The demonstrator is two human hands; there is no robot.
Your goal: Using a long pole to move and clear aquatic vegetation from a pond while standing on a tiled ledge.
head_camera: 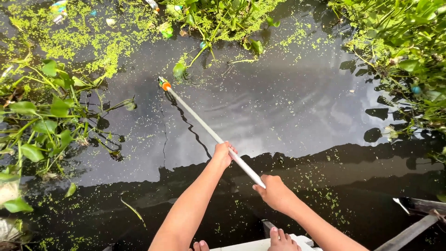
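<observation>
Daylight, bright but diffuse, from an overcast sky mirrored pale grey on the water (278, 107). Dark band of shade across the lower water, edge running level below mid-frame. Thin wavering shadow of the pole (204, 125) cast just left of it. No hard glare; mild sheen on the leaves (46, 116). Sharp focus throughout, no motion blur. Slight wide-angle stretch at the corners. Greens saturated, deep shade nearly black.

1. my left hand (224, 153) is gripping the pole (209, 131) ahead of my right hand (275, 191).
2. the pole is reaching out over the water (288, 102).
3. floating plants (44, 116) are lying left, more plants (409, 51) right.
</observation>
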